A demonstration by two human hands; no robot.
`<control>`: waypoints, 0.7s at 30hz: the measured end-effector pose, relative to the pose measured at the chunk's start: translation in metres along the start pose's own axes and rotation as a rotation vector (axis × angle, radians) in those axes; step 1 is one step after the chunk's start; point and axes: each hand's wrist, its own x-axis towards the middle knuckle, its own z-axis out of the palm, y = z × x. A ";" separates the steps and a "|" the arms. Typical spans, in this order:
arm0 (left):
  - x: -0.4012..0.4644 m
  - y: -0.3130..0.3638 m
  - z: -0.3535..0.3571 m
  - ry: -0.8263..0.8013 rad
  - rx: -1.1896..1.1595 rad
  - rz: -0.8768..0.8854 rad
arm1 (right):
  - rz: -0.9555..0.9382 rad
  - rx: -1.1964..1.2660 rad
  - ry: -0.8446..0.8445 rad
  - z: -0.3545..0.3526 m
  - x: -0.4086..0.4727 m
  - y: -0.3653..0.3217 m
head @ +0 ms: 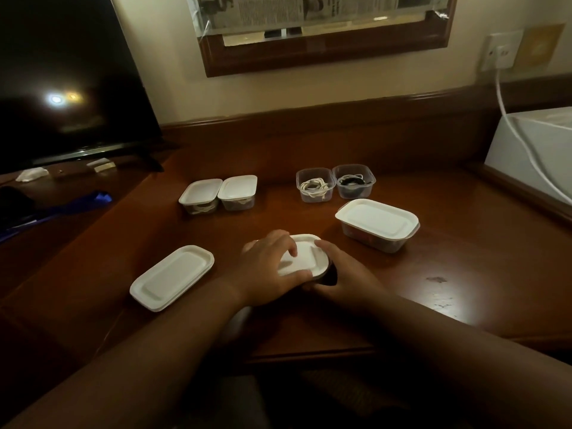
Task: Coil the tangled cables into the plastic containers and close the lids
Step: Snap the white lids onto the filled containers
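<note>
A small clear container with a white lid [305, 257] sits at the desk's front middle. My left hand [269, 267] lies over the lid, fingers and thumb curled round its edges. My right hand [340, 270] grips the container's right side from below the rim. Two lidded small containers [202, 193] [238, 188] stand at the back left. Two open ones stand at the back right, one holding a white cable [315, 186], the other a black cable [353, 181]. A larger lidded container [377, 224] stands to the right.
Loose white lids [171, 278] are stacked at the front left of the wooden desk [448, 274]. A dark TV screen [68, 88] stands at the far left. A white box [532, 144] with a white power cord fills the right edge.
</note>
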 end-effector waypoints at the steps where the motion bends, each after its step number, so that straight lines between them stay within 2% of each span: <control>1: 0.002 -0.001 0.003 -0.011 0.019 -0.030 | -0.001 -0.007 -0.003 0.000 0.000 0.001; 5: 0.008 -0.005 0.015 -0.067 0.149 -0.115 | -0.016 0.019 -0.041 0.000 0.000 0.002; 12: 0.015 -0.004 0.016 -0.109 0.159 -0.176 | 0.043 0.114 -0.030 0.001 0.003 0.006; 17: 0.018 -0.002 0.015 -0.124 0.136 -0.203 | 0.028 -0.109 -0.025 0.007 0.004 0.001; 21: 0.018 -0.005 0.018 -0.097 0.088 -0.214 | 0.043 -0.166 -0.051 0.004 0.005 -0.005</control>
